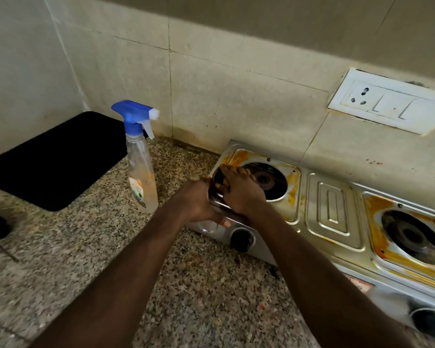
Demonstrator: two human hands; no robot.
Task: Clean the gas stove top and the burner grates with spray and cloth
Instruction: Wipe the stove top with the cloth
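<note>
The right hand point(239, 192) lies flat, fingers spread, pressing a dark cloth point(217, 177) onto the gas stove point(334, 209) at its left edge, beside the left burner point(265, 180). The left hand point(199, 204) grips the stove's front left corner. The spray bottle point(141, 172) stands on the counter point(199, 285) just left of it.

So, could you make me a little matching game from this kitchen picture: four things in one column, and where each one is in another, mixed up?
1 spray bottle
2 black mat
3 switch plate
4 right burner

A on the wall above the stove
B ringed by orange stains
C upright on the counter, left of the stove
D flat in the counter's far left corner

Pairs: 1-C, 2-D, 3-A, 4-B
</note>
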